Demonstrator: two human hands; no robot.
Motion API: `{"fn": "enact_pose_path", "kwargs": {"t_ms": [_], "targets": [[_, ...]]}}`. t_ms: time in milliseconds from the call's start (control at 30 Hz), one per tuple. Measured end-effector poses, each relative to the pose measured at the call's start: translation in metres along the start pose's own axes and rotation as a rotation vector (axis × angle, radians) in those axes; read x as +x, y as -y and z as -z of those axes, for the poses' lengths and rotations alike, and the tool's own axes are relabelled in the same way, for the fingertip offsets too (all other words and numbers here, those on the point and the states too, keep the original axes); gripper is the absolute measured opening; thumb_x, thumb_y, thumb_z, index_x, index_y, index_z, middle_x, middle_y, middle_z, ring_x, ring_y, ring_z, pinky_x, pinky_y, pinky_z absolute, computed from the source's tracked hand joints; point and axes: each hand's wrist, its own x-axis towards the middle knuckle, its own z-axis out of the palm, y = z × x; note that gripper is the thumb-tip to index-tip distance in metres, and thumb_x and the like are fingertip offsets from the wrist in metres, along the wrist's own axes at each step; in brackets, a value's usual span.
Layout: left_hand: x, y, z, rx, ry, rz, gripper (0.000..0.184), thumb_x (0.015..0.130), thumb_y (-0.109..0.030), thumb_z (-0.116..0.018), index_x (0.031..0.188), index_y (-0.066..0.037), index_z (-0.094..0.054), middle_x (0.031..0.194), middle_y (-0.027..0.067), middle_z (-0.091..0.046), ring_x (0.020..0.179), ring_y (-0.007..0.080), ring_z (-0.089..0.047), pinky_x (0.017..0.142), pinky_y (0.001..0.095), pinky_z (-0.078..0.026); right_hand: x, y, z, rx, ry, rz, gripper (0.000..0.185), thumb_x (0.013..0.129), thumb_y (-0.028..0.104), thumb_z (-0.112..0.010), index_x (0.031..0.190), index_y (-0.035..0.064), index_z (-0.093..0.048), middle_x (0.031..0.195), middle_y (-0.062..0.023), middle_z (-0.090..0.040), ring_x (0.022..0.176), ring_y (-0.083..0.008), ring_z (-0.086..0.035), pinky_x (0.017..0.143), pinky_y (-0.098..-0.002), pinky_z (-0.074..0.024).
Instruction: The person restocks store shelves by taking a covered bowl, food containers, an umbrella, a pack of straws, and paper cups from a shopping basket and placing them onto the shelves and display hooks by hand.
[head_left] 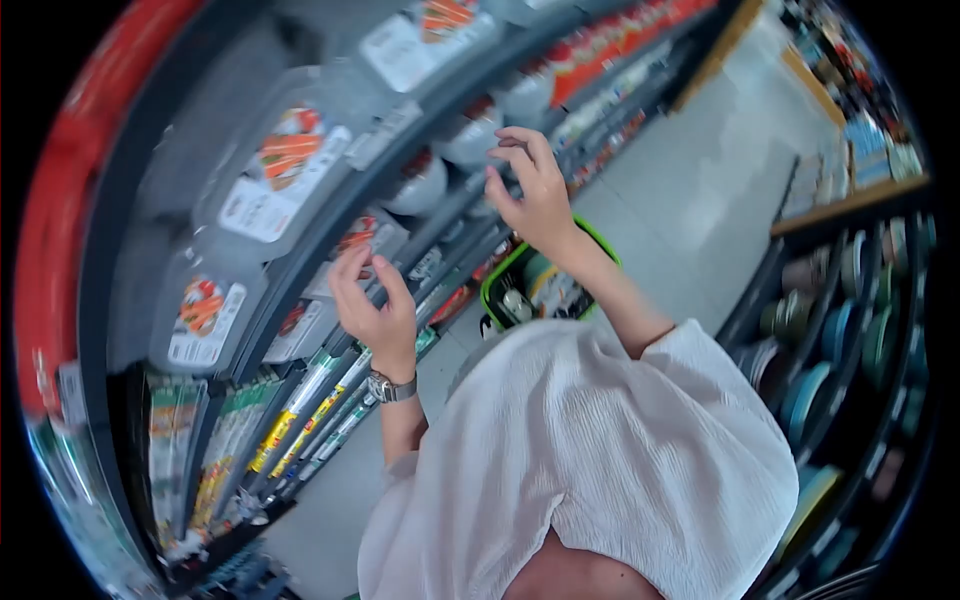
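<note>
Both of my hands are raised in front of a shelf, with nothing in either one. My left hand [376,306], with a metal watch [390,387] at its wrist, has loosely bent fingers apart from the thumb. Behind it lies a boxed item [372,235] on a lower shelf level; I cannot tell whether they touch. My right hand [537,195] is open too, its fingers curved and spread near round white items [470,135]. Clear plastic containers with food-picture labels [283,175] sit on the upper level, beyond both hands.
A green-rimmed basket [490,300] with several items in it stands on the floor [690,150] below my right arm. Long packaged goods [290,420] fill the shelf at lower left. Another shelf, holding bowls or dishes [805,400], runs along the right.
</note>
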Motion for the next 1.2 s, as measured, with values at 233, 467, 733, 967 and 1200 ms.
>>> {"fn": "enact_pose_path", "kwargs": {"t_ms": [233,467,733,967,1200], "targets": [[-0.277,0.164,-0.050,-0.050,1.030,0.732,0.026,0.091,-0.025,-0.069,0.097,0.001,-0.070,0.082,0.0157,-0.073,0.074,0.0254,-0.073,0.070,0.0375,-0.056,-0.330,-0.140,0.138,-0.533,0.459,-1.061,0.027,0.083,0.022,-0.070,0.098,-0.0007,-0.066,0.092,-0.0243,-0.068,0.089,-0.0426,-0.066,0.078,-0.0502,-0.0538],[-0.403,0.238,0.019,0.132,1.658,0.680,0.043,0.083,-0.040,-0.070,0.089,0.003,-0.070,0.078,0.0222,-0.071,0.080,0.0384,-0.070,0.073,0.0477,-0.052,-0.560,-0.105,0.229,-0.501,0.656,-1.786,0.035,0.082,0.028,-0.068,0.086,-0.0067,-0.072,0.090,-0.0265,-0.072,0.085,-0.0385,-0.072,0.078,-0.0469,-0.0578],[-0.422,0.230,0.054,0.421,1.700,0.885,0.043,0.082,-0.035,-0.073,0.090,0.007,-0.066,0.085,0.0241,-0.069,0.081,0.0398,-0.068,0.074,0.0510,-0.051,-0.622,-0.142,0.233,-0.149,0.393,-2.217,0.029,0.087,0.019,-0.062,0.093,-0.0088,-0.068,0.073,-0.0154,-0.071,0.061,-0.0224,-0.071,0.052,-0.0355,-0.0562],[-0.420,0.148,0.115,0.628,1.731,1.078,0.043,0.081,-0.034,-0.073,0.092,0.007,-0.065,0.086,0.0244,-0.069,0.081,0.0402,-0.068,0.075,0.0511,-0.051,-0.650,-0.287,0.180,-0.306,0.614,-1.755,0.033,0.084,0.028,-0.061,0.082,-0.0031,-0.073,0.075,-0.0191,-0.072,0.069,-0.0325,-0.072,0.076,-0.0429,-0.0579],[-0.408,0.087,0.135,0.743,1.716,1.202,0.044,0.081,-0.033,-0.073,0.095,0.008,-0.064,0.086,0.0246,-0.068,0.081,0.0405,-0.068,0.075,0.0512,-0.051,-0.607,-0.419,0.138,-0.325,0.416,-1.750,0.030,0.082,0.023,-0.066,0.093,-0.0040,-0.071,0.096,-0.0283,-0.070,0.095,-0.0441,-0.068,0.085,-0.0497,-0.0546]]}}
